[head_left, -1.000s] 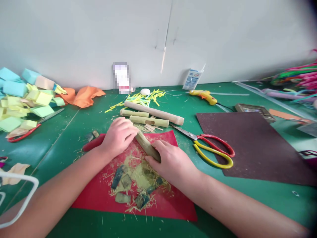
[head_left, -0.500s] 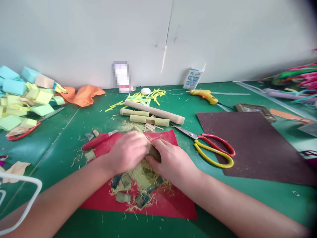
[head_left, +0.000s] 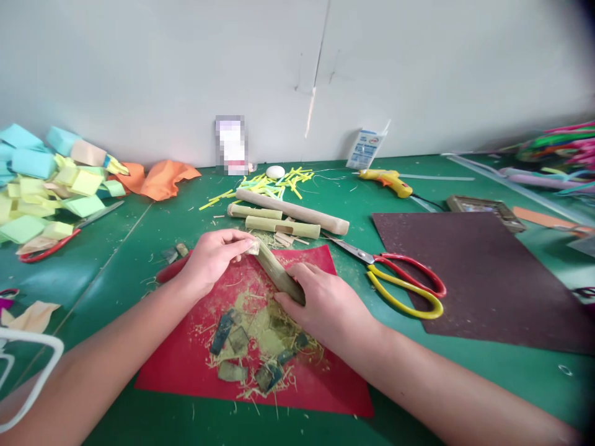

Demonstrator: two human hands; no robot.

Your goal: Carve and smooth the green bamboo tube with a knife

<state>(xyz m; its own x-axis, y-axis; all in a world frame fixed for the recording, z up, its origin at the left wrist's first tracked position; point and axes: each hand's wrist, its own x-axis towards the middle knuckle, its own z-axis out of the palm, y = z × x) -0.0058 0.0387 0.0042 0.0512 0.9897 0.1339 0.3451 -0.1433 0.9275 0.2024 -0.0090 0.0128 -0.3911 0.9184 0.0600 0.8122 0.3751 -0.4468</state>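
Both hands are over a red sheet on the green table. The right hand clamps the near end of a greenish bamboo piece, thumb on the near side, fingers wrapped over the far side. The bamboo piece slants above the sheet, its free end pointing away and to the left. The left hand pinches a small pale scrap between thumb and fingers at that free end; whether the scrap presses on the bamboo cannot be told.

Below the hands, dark green chips, fine shavings and pale dust are heaped on the sheet. A red handle lies partly hidden behind the left wrist.

Beyond the bamboo piece: two short bamboo tubes, the nearer with a slot cut in its side, and a longer pale rod just behind them. To the right, scissors with one red and one yellow handle lie slightly open, their loops partly over a dark brown sheet. A yellow glue gun rests farther back.
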